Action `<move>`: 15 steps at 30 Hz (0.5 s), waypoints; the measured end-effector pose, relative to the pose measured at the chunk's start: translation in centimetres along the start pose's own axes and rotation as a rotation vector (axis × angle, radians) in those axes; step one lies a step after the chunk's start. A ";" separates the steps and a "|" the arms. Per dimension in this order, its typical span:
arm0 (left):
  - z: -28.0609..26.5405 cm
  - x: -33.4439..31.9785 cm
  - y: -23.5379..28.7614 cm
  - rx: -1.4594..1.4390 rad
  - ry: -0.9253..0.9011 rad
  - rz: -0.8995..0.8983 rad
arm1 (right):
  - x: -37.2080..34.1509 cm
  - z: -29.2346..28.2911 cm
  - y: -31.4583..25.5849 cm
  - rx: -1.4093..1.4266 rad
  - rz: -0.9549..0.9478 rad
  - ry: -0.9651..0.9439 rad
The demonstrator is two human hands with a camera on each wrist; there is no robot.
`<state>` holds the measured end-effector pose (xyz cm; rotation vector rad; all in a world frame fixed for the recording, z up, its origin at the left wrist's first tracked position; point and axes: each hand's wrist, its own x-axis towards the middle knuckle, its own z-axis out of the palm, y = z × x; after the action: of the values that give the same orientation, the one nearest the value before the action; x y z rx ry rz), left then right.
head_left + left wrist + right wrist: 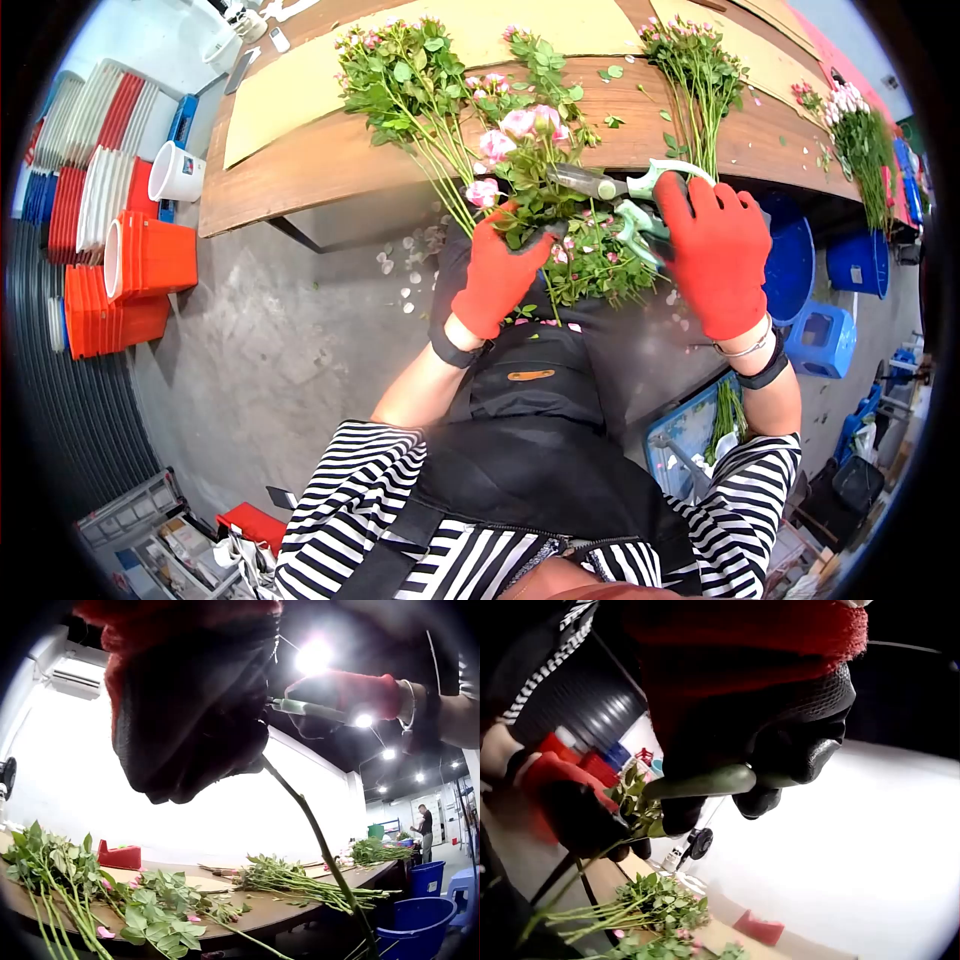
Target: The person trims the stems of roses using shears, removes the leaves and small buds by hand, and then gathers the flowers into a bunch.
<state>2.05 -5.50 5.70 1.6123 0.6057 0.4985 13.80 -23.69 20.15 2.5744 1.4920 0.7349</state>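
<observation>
In a red glove with dark palm, the left hand [500, 268] grips a leafy stem of pink roses [518, 124]; its bare lower stem [319, 832] slants down below the glove in the left wrist view. The gloved right hand [712, 250] holds pruning shears [640, 205] by pale green handles, one of which [705, 781] crosses its fingers in the right wrist view. In the head view the shear blades reach among the leaves just right of the blooms; foliage hides their tips. More leafy sprigs [610, 268] with small pink buds hang below the shears.
On the wooden table [260, 190] lie rose bunches at left [400, 75] and right [700, 75], with white-pink flowers [860, 130] farther right. Blue buckets [790, 265] and a blue stool [822, 340] stand right; orange bins [150, 255] stand left. Petals dot the floor.
</observation>
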 end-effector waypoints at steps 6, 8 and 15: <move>-1.3 0.5 1.1 -0.233 -0.113 -0.160 | -3.6 2.6 -0.1 0.494 0.286 -0.084; -0.5 -0.3 0.7 -0.182 -0.059 -0.098 | -4.3 3.4 -0.3 0.522 0.307 -0.072; 0.7 -0.2 0.3 -0.214 -0.335 -0.044 | -4.4 3.6 0.0 0.554 0.324 -0.067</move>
<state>2.32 -6.17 5.88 1.4336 0.3233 0.2428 13.57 -26.72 15.38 3.2630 1.4328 0.2672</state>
